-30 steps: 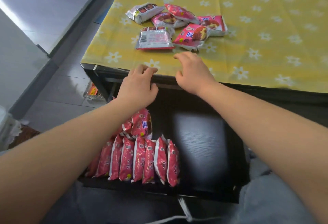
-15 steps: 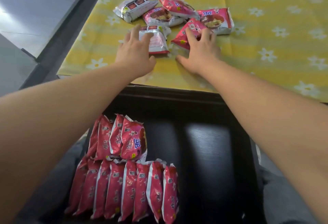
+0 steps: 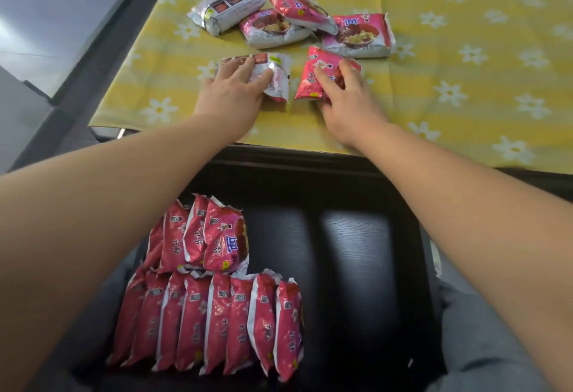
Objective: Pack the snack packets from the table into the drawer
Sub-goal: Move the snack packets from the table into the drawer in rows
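Observation:
My left hand (image 3: 234, 93) grips a silver-backed snack packet (image 3: 276, 76) on the yellow flowered tablecloth (image 3: 449, 50). My right hand (image 3: 347, 97) grips a pink snack packet (image 3: 313, 76) beside it. Several more packets lie just beyond: a silver one (image 3: 221, 10) at the left, pink ones (image 3: 269, 27) (image 3: 302, 10) in the middle and one (image 3: 359, 35) at the right. Below the table edge the black drawer (image 3: 356, 267) is open. Several pink packets (image 3: 217, 320) stand on edge in a front row, with a shorter row (image 3: 201, 236) behind, all in its left half.
The drawer's right half shows bare black bottom. Grey floor tiles (image 3: 62, 19) lie to the left of the table. My grey trouser legs (image 3: 483, 360) show under the drawer at the bottom right.
Both hands rose from the drawer edge onto the table, reached the two nearest packets and closed on them. The two packets have slid slightly toward me.

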A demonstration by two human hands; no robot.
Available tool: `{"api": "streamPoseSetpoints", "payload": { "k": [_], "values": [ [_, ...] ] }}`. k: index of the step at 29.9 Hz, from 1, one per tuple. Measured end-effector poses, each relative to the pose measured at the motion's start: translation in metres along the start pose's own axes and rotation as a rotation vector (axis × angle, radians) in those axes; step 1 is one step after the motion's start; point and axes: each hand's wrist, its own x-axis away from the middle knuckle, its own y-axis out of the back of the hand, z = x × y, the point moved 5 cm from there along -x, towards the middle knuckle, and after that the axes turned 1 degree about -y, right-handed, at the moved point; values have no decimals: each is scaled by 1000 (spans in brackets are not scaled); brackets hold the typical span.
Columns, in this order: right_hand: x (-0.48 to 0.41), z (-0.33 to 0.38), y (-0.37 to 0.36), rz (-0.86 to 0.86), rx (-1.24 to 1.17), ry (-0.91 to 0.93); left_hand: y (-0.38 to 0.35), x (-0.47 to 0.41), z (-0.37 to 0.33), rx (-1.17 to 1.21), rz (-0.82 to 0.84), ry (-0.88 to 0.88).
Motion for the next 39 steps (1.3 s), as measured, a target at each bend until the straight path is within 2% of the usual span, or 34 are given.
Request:
{"api": "streamPoseSetpoints", "payload": {
  "k": [4, 9, 15, 21, 24, 29, 31, 36, 39],
  "values": [
    [21, 16, 11, -1, -10, -8, 22, 22, -5, 98, -79, -47],
    [54, 27, 16, 24, -80, -16, 57, 47, -8, 304, -163, 62],
    [89, 32, 24, 3, -490, -52, 83, 78, -8, 430, -206, 190],
    [123, 50, 50, -228, -717, 30, 83, 107, -1, 681, -195, 413],
    [140, 66, 53, -279, -835, 78, 68, 124, 0, 845, -118, 519],
    [168, 106, 34, -89, -679, 293, 41, 156, -15, 1052, 74, 538],
    [180, 118, 18, 12, -636, 317, 28, 164, -15, 1061, 108, 565],
    [199, 123, -26, 315, -723, 175, -6, 192, -3, 905, 226, 563],
    [198, 123, -42, 332, -825, 16, -27, 196, -4, 841, 295, 540]
  ]
}}
